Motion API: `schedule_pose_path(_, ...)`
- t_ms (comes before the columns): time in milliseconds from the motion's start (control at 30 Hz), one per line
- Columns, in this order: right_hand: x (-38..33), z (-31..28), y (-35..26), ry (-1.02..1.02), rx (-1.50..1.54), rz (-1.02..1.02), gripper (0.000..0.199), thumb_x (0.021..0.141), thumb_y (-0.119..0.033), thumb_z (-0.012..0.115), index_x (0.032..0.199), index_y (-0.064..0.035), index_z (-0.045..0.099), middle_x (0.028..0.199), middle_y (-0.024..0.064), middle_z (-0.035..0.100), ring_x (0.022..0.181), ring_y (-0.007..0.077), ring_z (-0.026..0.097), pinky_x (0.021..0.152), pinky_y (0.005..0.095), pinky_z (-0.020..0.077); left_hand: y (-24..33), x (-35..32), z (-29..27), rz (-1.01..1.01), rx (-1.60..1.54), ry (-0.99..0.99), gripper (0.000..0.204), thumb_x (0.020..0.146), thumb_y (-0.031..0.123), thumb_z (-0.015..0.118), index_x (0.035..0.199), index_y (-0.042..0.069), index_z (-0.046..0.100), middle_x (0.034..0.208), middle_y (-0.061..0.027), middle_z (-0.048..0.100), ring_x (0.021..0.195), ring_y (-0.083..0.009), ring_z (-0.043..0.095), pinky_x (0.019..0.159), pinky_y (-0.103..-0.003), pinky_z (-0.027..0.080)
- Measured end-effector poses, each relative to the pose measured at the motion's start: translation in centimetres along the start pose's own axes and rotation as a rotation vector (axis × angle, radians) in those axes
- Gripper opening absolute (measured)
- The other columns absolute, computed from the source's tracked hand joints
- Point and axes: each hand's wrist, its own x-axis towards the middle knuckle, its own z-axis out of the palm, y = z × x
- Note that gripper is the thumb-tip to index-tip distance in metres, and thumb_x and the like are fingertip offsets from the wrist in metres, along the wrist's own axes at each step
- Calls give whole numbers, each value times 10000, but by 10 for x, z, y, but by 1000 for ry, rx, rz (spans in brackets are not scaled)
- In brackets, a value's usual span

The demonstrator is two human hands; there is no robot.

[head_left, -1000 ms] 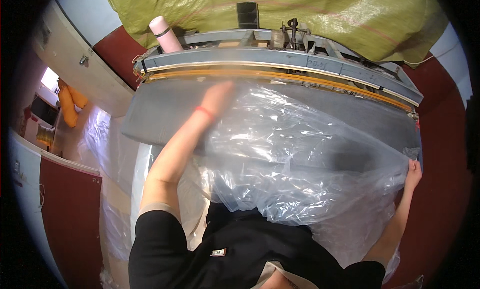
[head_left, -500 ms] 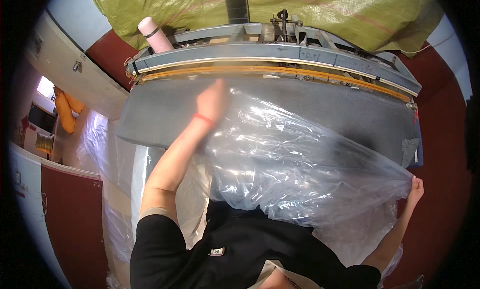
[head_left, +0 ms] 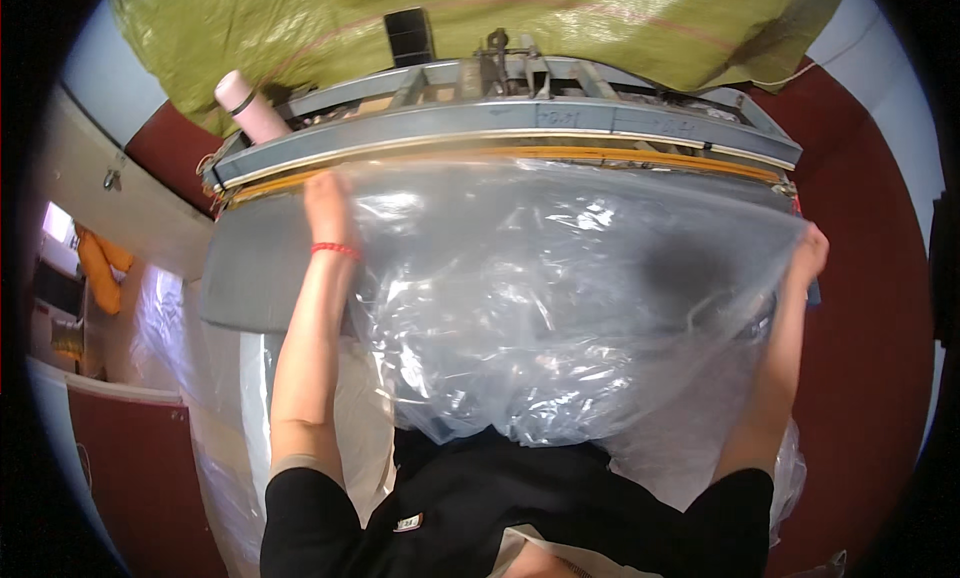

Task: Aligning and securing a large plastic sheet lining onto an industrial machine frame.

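Clear plastic sheet [head_left: 560, 288], spread between both hands | right hand [head_left: 808, 256] pinching its right corner | left hand [head_left: 328, 210] at its left edge, too blurred to tell whether gripping | grey padded surface [head_left: 258, 268] beneath, reaching left past left hand | metal frame [head_left: 480, 121] beyond both hands | pink bottle [head_left: 250, 108] beyond left hand, leftward

A pink cylindrical bottle [head_left: 252, 110] sits at upper left; glossy yellow-green sheeting [head_left: 580, 28] spans the top; a bulky orange bundle [head_left: 99, 274] shows far left.
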Motion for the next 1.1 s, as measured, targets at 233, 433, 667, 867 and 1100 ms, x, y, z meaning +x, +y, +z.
schedule_pose_path(233, -51, 124, -45, -287, 151, -46, 172, 823, -202, 567, 790, -38, 528, 669, 20, 519, 626, 107, 479, 604, 257, 410, -70, 60, -51, 218, 451, 232, 183, 826, 167, 472, 750, 2, 486, 656, -136, 541, 614, -236, 519, 624, -342, 429)
schedule_pose_path(433, -51, 140, -60, -230, 175, 11, 207, 789, -205, 618, 739, -41, 501, 604, -4, 502, 542, 61, 439, 519, 210, 378, -75, 67, -45, 21, 167, 141, 179, 817, 165, 551, 685, 56, 498, 596, 17, 491, 514, -54, 407, 463, -206, 337)
schedule_pose_path(667, -40, 137, -53, -217, 356, 167, 177, 779, -175, 602, 796, -40, 488, 606, 17, 505, 472, 94, 468, 437, 227, 388, -69, 75, -52, -87, 88, 320, 116, 802, 119, 507, 839, 44, 428, 640, -35, 497, 533, -113, 482, 466, -225, 405)
schedule_pose_path(867, -38, 127, -60, -174, 424, 310, 126, 823, -158, 528, 861, -44, 492, 678, 48, 529, 521, 102, 500, 487, 230, 413, -63, 75, -41, -137, -99, 400, 61, 799, 89, 473, 785, 58, 422, 644, -29, 473, 492, -111, 450, 420, -230, 378)
schedule_pose_path(1100, -42, 5, -120, -111, 56, -250, 248, 852, -211, 527, 993, -8, 546, 940, 76, 581, 866, 136, 533, 786, 263, 412, -30, 41, -87, -141, -25, -200, 30, 808, 86, 500, 826, 79, 478, 665, 32, 446, 500, -44, 385, 436, -184, 315)
